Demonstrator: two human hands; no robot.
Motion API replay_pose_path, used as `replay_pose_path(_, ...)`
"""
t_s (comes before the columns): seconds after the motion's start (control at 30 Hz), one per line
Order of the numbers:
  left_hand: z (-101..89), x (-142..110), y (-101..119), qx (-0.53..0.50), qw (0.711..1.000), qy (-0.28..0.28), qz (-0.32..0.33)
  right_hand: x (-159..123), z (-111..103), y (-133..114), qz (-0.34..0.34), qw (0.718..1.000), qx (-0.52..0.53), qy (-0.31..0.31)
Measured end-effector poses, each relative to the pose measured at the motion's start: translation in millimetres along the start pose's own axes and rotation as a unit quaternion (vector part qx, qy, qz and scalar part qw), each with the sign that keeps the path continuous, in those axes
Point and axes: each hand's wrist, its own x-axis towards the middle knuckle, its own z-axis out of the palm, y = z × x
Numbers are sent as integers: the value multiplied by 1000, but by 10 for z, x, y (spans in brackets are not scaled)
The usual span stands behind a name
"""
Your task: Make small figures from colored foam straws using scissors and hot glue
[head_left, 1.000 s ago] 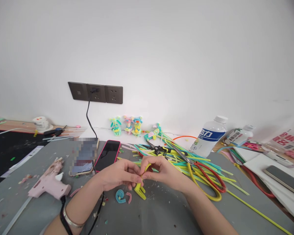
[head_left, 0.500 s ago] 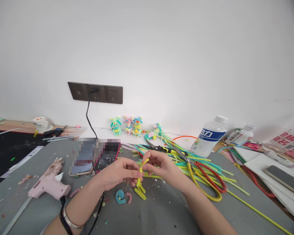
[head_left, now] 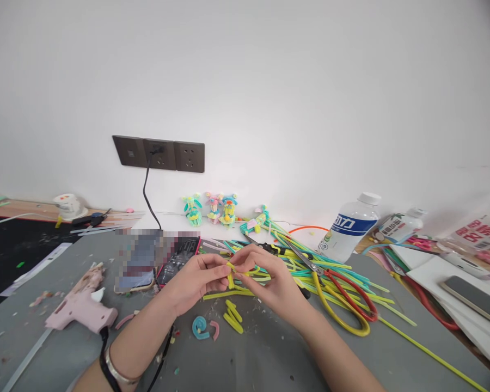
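Note:
My left hand (head_left: 194,283) is closed in a pinch on a short, bent yellow pipe cleaner (head_left: 230,280). Thumb and fingers of my right hand (head_left: 271,277) close on the same piece from the other side, partly covering it. Just below, several cut yellow pipe cleaner pieces (head_left: 233,317) lie on the grey mat. A curled blue piece (head_left: 200,328) and a small curved pink piece (head_left: 214,330) rest to their left. Behind my right hand spreads a pile of long yellow and teal pipe cleaners (head_left: 363,294).
Large scissors (head_left: 316,268) with red and yellow handles lie on the pile, near a white bottle (head_left: 347,228). At left are a pink glue gun (head_left: 84,310) and two phones (head_left: 177,261). Small pipe cleaner figures (head_left: 214,209) stand against the wall below a socket panel (head_left: 159,154).
The bent yellow piece has moved up and slightly left, away from the loose yellow pieces. My right hand has turned, its fingers now lying closer to my left fingertips.

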Motion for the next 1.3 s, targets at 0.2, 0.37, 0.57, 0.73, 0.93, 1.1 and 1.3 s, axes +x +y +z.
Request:
replay_pose_path(0.2, 26, 2, 18, -28, 999, 25, 27, -30, 39, -9, -35, 998, -44, 25)
replay_pose_path(0.37, 31, 8, 29, -30, 998, 42, 40, -36, 52, 11, -88, 987, -129, 39)
replay_pose_path(0.57, 9, 22, 2, -22, 997, 60, 50, -23, 74, 23, -124, 966, -223, 49)
replay_pose_path(0.73, 38, 22, 8, -31, 995, 75, 57, -39, 103, 53, -126, 966, -217, 60)
replay_pose_path(0.93, 32, 30, 2, -27, 994, 88, 58, -49, 114, 89, -123, 968, -212, 64)
replay_pose_path(1.1, 34, 20, 10, -15, 995, 64, 78, -45, 111, 77, -132, 967, -207, 70)
replay_pose_path(1.3, 50, -4, 38, -12, 991, 81, 106, -52, 137, 49, -68, 991, -96, 70)
